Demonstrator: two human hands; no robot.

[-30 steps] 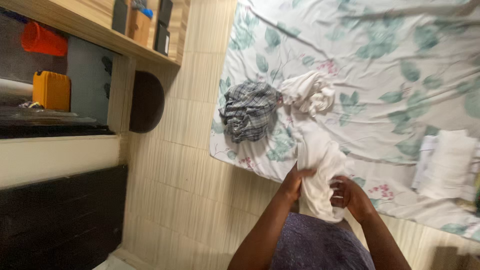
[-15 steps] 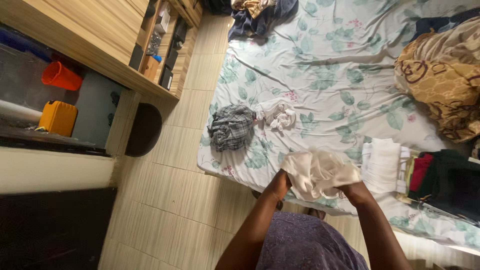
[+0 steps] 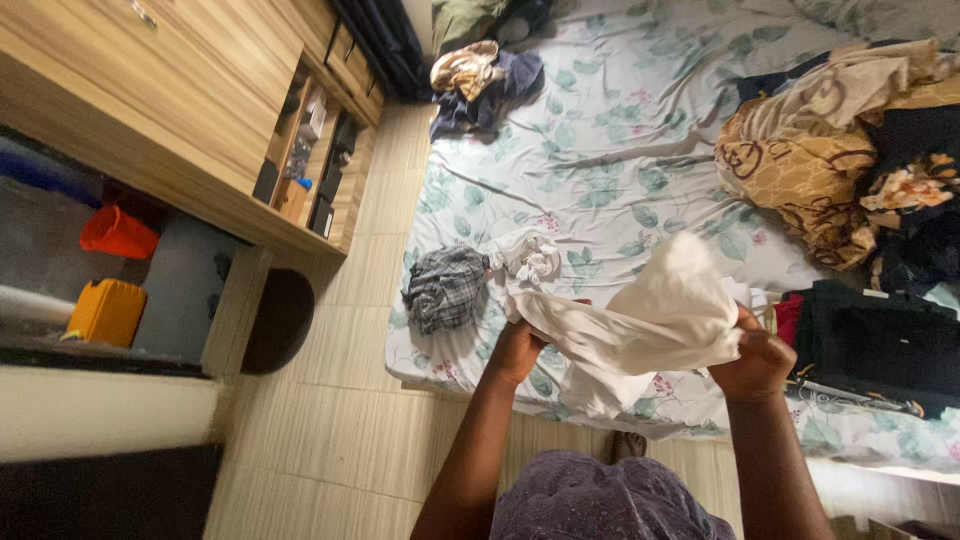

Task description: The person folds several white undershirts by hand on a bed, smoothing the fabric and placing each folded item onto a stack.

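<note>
White garment (image 3: 650, 320): held stretched in the air above the near edge of the bed (image 3: 620, 150), between both hands. Left hand (image 3: 518, 350): fingers clenched on the garment's left edge, cloth bunched in the grip. Right hand (image 3: 757, 362): fingers closed tight over the garment's right end, cloth rising above the knuckles. Floral bedsheet (image 3: 600, 190): pale, green leaf print, covers the bed. Plaid grey cloth (image 3: 445, 288): crumpled, left near part of the bed. Small white cloth (image 3: 527, 257): crumpled, just right of the plaid one. Dark folded clothes (image 3: 875, 345): right, near the right hand. Tan patterned fabric (image 3: 800, 165): heaped, far right. Orange containers (image 3: 110, 270): far left, under a wooden shelf (image 3: 200, 140).
</note>
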